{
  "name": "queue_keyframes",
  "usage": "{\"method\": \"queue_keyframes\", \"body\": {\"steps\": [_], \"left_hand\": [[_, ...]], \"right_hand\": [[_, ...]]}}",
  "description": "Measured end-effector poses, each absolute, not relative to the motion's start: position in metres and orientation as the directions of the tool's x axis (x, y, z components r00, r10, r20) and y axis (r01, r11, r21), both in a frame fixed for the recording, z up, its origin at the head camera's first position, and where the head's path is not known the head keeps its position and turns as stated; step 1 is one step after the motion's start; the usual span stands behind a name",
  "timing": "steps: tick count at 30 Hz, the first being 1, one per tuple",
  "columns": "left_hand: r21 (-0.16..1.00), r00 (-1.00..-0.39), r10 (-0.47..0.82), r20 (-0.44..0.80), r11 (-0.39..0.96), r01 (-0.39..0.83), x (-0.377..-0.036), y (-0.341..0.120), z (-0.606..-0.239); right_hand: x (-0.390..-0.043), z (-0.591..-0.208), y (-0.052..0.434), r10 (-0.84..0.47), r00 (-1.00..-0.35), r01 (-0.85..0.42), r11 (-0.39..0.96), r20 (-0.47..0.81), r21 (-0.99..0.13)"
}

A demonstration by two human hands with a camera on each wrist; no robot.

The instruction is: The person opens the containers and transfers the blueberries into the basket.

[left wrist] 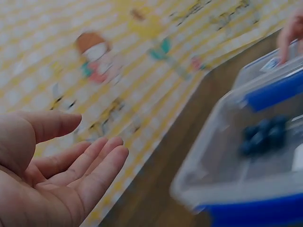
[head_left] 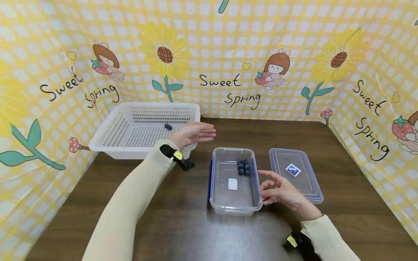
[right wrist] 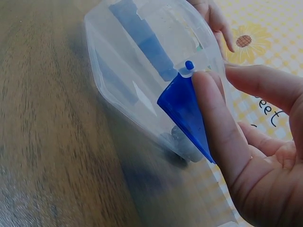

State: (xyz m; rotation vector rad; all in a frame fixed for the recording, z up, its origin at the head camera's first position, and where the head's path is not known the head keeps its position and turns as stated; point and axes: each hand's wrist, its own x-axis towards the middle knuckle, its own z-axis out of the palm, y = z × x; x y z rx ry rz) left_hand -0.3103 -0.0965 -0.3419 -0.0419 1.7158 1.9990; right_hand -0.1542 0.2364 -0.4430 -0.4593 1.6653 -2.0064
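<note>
A clear plastic food container with blue side latches stands uncovered on the table. Several blueberries lie grouped inside it, by the right wall. Over the right edge of a white slotted basket my left hand is held in the air with fingers extended and nothing in it. Two more blueberries are in the basket. Against the container's right side rests my right hand; in the right wrist view its thumb lies along a lowered blue latch.
A clear lid with a blue and white label lies flat to the right of the container. The dark wood table ends at a yellow checked cloth that hangs at the back and both sides.
</note>
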Motion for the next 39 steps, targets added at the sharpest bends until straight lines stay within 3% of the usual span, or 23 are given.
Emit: {"method": "queue_keyframes", "body": {"steps": [18,33,39], "left_hand": [[0.904,-0.756,0.515,-0.403,0.095,-0.417,-0.267,-0.034,-0.386],[0.879,-0.746,0.467,-0.474,0.297,-0.373,-0.246,-0.006,-0.403],[0.857,-0.737,0.441,-0.512,0.313,-0.408,-0.242,0.002,-0.408]], "right_hand": [[-0.154,-0.444,0.230,-0.545,-0.838,0.123,-0.141,-0.027,-0.982],[-0.156,-0.447,0.231,-0.557,-0.830,0.111,-0.150,-0.009,-0.982],[-0.156,-0.445,0.230,-0.555,-0.832,0.104,-0.136,-0.011,-0.985]]}}
